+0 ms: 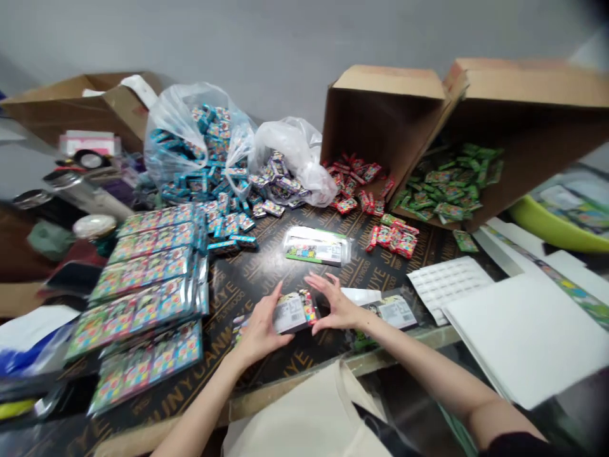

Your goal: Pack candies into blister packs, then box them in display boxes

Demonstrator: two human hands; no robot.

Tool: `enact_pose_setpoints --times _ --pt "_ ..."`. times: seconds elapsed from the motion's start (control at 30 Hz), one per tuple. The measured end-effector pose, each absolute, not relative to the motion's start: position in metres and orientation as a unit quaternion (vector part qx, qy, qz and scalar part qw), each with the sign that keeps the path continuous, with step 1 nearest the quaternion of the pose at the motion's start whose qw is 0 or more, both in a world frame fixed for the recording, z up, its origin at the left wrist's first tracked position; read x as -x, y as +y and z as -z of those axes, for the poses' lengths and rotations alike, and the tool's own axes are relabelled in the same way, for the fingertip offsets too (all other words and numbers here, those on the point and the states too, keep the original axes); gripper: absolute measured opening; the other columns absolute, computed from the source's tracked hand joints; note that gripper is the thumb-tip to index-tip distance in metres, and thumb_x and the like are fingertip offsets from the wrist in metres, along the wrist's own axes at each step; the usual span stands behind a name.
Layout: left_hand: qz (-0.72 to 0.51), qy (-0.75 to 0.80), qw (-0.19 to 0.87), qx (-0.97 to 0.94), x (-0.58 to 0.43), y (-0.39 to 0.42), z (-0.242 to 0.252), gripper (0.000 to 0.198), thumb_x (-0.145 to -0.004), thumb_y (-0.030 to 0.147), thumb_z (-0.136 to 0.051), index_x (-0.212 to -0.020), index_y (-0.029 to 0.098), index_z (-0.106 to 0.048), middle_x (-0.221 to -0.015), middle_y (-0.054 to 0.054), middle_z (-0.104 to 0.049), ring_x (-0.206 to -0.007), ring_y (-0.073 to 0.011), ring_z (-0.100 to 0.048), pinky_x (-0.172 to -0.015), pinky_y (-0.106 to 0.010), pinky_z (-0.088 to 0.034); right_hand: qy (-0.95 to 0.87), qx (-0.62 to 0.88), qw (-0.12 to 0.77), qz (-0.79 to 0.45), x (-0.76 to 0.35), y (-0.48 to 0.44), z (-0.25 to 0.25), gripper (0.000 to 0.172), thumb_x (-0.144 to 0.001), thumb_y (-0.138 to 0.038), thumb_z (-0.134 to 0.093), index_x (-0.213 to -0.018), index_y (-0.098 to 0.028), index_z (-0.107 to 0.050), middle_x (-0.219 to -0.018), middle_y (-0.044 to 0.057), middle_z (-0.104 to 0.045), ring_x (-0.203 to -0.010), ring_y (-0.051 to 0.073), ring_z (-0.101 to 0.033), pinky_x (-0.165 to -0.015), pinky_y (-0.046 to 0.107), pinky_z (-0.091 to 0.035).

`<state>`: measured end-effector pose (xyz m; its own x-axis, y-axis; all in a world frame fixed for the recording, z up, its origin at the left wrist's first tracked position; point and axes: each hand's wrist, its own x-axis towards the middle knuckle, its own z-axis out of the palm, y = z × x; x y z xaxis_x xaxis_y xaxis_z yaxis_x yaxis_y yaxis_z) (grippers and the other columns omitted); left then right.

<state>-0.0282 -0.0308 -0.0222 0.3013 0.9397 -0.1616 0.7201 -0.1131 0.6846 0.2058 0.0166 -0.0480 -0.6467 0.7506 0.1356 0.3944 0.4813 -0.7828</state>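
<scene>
A flat clear packet (291, 312) with a grey barcode label and a red-and-yellow right end lies on the dark table in front of me. My left hand (261, 333) is closed around its left part, thumb at the near edge and index finger at the far edge. At the packet's right end, my right hand (337, 306) is open, thumb and fingers apart; whether it touches the packet I cannot tell. Under and beside my right wrist is another labelled packet (397, 312). Beyond both hands lies a clear sleeve with a green-edged card (316, 249).
Filled packs (147, 298) are stacked at left. Small blue boxes (209, 146) fill a plastic bag (171, 105); purple boxes (280, 174) spill from another. Red boxes (394, 238) and green boxes (451, 181) lie in and before tipped cartons (387, 82). White sheets (528, 336) lie right.
</scene>
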Motion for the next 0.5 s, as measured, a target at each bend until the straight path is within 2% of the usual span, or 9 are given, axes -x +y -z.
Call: enact_pose_setpoints --times 0.07,0.2,0.3,0.37,0.43,0.5 --pt "-0.171 0.591 0.324 -0.719 0.027 -0.026 0.026 0.1 -0.062 0.03 -0.066 -0.14 0.021 -0.005 -0.118 -0.009 -0.048 -0.107 -0.0242 -0.049 -0.093 -0.039 -0.038 -0.818 0.378 0.25 -0.354 -0.204 0.011 0.044 0.094 -0.062 -0.06 -0.063 -0.136 -0.02 -0.021 -0.129 0.014 -0.047 -0.126 0.026 -0.032 -0.104 0.047 -0.004" --pt "-0.156 0.598 0.288 -0.731 0.026 -0.016 0.043 0.097 -0.064 0.034 -0.064 -0.14 0.021 -0.006 -0.114 -0.008 -0.051 -0.104 -0.0249 -0.051 -0.09 -0.04 -0.04 -0.839 0.362 0.233 -0.334 -0.221 0.034 0.042 0.063 -0.083 -0.049 -0.045 -0.137 -0.025 -0.021 -0.122 0.006 -0.054 -0.122 0.018 -0.039 -0.105 0.041 -0.007" --pt "-0.106 0.569 0.258 -0.773 0.028 -0.017 0.057 0.093 -0.065 0.034 -0.062 -0.14 0.022 -0.009 -0.114 -0.009 -0.051 -0.103 -0.0262 -0.051 -0.087 -0.041 -0.041 -0.752 0.571 0.276 -0.18 -0.281 0.096 0.042 0.052 -0.085 -0.045 -0.041 -0.132 -0.024 -0.032 -0.132 0.009 -0.043 -0.125 0.022 -0.032 -0.103 0.042 -0.014" --pt "-0.084 0.552 0.232 -0.797 0.032 -0.022 0.066 0.088 -0.067 0.034 -0.061 -0.139 0.025 -0.012 -0.117 -0.01 -0.05 -0.104 -0.0268 -0.05 -0.085 -0.041 -0.042 -0.629 0.733 0.253 -0.065 -0.338 0.146 0.045 0.056 -0.083 -0.043 -0.045 -0.132 -0.02 -0.032 -0.139 0.015 -0.029 -0.129 0.027 -0.021 -0.099 0.046 -0.019" --pt "-0.08 0.541 0.205 -0.812 0.038 -0.028 0.074 0.083 -0.069 0.034 -0.06 -0.139 0.028 -0.015 -0.121 -0.009 -0.048 -0.106 -0.0269 -0.049 -0.086 -0.041 -0.042 -0.546 0.819 0.176 -0.017 -0.393 0.188 0.052 0.068 -0.077 -0.038 -0.054 -0.135 -0.018 -0.025 -0.142 0.02 -0.016 -0.13 0.035 -0.015 -0.094 0.052 -0.023" --pt "-0.087 0.533 0.188 -0.82 0.045 -0.032 0.085 0.081 -0.069 0.035 -0.06 -0.138 0.031 -0.017 -0.122 -0.008 -0.049 -0.107 -0.0267 -0.049 -0.088 -0.04 -0.041 -0.533 0.84 0.095 -0.013 -0.434 0.218 0.059 0.07 -0.076 -0.028 -0.056 -0.136 -0.018 -0.022 -0.142 0.023 -0.013 -0.127 0.038 -0.02 -0.091 0.052 -0.027"
